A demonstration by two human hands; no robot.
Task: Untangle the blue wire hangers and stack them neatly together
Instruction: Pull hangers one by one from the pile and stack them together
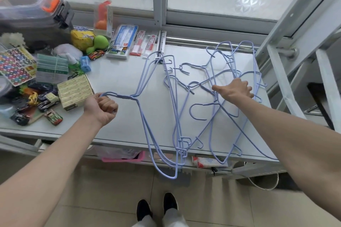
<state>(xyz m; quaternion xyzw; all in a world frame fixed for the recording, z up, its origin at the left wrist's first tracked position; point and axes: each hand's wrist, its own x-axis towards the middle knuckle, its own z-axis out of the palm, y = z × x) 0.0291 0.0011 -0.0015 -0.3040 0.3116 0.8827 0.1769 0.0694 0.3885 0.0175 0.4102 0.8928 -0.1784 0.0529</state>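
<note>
Several blue wire hangers lie on a grey table (118,77). My left hand (100,108) is shut on the hooks of a small aligned bunch of hangers (145,79); their bodies fan out to the right and hang past the table's front edge. A tangled pile of hangers (212,86) covers the right half of the table. My right hand (235,90) rests on top of that tangle, fingers curled over the wires; whether they grip a wire is hidden.
The left of the table is crowded: toy cars (46,105), a yellow-green box (74,94), sticker sheets (15,66), stationery packs (122,41), a plastic bin (27,11). A window frame (158,2) stands behind, a metal rack (295,72) at right.
</note>
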